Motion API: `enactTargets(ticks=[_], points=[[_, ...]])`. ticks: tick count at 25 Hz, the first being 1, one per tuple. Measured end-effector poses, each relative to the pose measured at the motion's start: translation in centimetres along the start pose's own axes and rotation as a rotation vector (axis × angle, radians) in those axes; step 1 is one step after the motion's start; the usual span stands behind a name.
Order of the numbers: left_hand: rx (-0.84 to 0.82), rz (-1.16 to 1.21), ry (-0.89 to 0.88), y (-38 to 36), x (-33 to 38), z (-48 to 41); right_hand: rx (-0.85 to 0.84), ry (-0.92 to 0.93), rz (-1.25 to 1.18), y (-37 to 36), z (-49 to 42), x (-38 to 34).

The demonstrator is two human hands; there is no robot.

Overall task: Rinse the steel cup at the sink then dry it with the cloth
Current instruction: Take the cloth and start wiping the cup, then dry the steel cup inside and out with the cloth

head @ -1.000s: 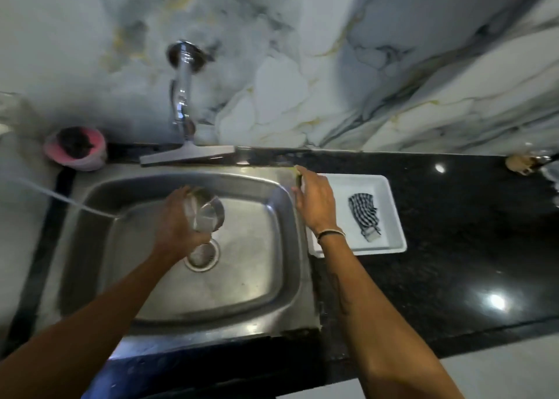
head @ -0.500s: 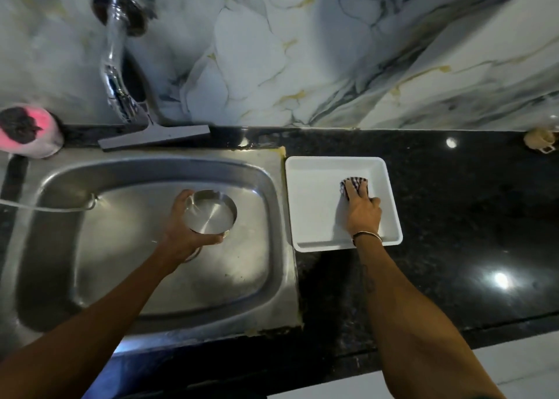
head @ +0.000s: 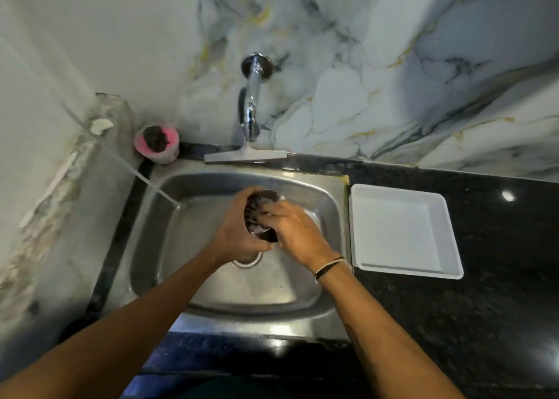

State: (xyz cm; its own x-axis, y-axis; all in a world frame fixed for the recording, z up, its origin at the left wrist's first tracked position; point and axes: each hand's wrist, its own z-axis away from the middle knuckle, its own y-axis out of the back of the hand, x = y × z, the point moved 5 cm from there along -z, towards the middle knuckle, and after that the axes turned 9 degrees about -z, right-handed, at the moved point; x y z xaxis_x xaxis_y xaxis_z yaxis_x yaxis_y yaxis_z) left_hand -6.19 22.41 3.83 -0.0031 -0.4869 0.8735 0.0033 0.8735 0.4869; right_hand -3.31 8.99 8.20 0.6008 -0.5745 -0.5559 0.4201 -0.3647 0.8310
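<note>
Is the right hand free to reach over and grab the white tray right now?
Probably not yet: the right hand is pressing the cloth into the steel cup. The path to the white tray itself looks clear.

White marble wall (head: 378,75) with grey and gold veins runs behind a speckled black granite counter (head: 499,323). A chrome wall tap (head: 252,102) sticks out of it. The left wall (head: 45,187) looks rough and chipped. A pink tub (head: 157,144) sits in the counter's back left corner, a squeegee (head: 245,156) along the back edge. Ceiling-light glare spots show on the granite.
</note>
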Motion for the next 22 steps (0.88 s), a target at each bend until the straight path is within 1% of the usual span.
enactTargets(ticks=[1, 2, 3, 4, 5, 6, 9, 11, 13, 14, 15, 16, 17, 19, 21, 22], points=[[0.038, -0.018, -0.010, 1.6, 0.3, 0.6, -0.032, -0.042, 0.091, 0.2, -0.6, -0.9], [0.054, -0.039, -0.032, 3.1, 0.4, 1.1, -0.040, -0.043, 0.145, 0.3, -0.9, -2.1], [0.053, -0.049, -0.054, 4.3, 0.5, 1.6, -0.047, -0.004, 0.115, 0.4, -0.8, -3.6], [0.055, -0.048, -0.062, 5.3, 0.6, 2.0, -0.074, 0.053, 0.026, 0.4, -0.8, -5.5], [0.055, -0.037, -0.050, 6.2, 0.9, 2.3, -0.099, 0.102, -0.056, 0.5, -0.9, -7.0], [0.053, -0.005, -0.027, 6.9, 1.3, 2.5, -0.101, 0.114, -0.095, 0.9, -1.3, -7.6], [0.058, 0.076, 0.002, 8.7, 2.4, 2.8, -0.017, 0.007, -0.031, 3.1, -2.3, -8.4], [0.016, 0.097, 0.009, 9.7, 2.8, 2.8, -0.022, 0.066, -0.115, 2.7, -1.8, -10.3], [-0.069, 0.127, 0.039, 10.0, 2.7, 3.1, -0.021, 0.170, -0.158, 2.5, -1.2, -12.1], [-0.115, 0.125, 0.033, 10.2, 2.7, 3.1, -0.014, 0.231, -0.108, 3.0, -1.4, -12.5], [-0.142, 0.108, 0.030, 10.6, 2.8, 3.0, -0.018, 0.306, 0.024, 3.5, -1.9, -12.7], [-0.158, 0.092, 0.026, 11.2, 3.1, 2.8, -0.039, 0.372, 0.203, 3.9, -2.3, -12.9], [-0.163, 0.056, 0.011, 11.9, 3.6, 2.6, -0.080, 0.396, 0.381, 4.4, -2.8, -12.7], [-0.139, -0.084, -0.039, 13.0, 4.5, 2.3, -0.161, 0.315, 0.639, 5.2, -3.3, -11.7], [-0.096, -0.232, -0.103, 13.4, 5.3, 2.0, -0.109, 0.251, 0.773, 5.4, -2.8, -11.6], [-0.072, -0.286, -0.146, 13.4, 5.6, 1.9, -0.089, 0.240, 0.797, 5.0, -2.4, -11.7]])
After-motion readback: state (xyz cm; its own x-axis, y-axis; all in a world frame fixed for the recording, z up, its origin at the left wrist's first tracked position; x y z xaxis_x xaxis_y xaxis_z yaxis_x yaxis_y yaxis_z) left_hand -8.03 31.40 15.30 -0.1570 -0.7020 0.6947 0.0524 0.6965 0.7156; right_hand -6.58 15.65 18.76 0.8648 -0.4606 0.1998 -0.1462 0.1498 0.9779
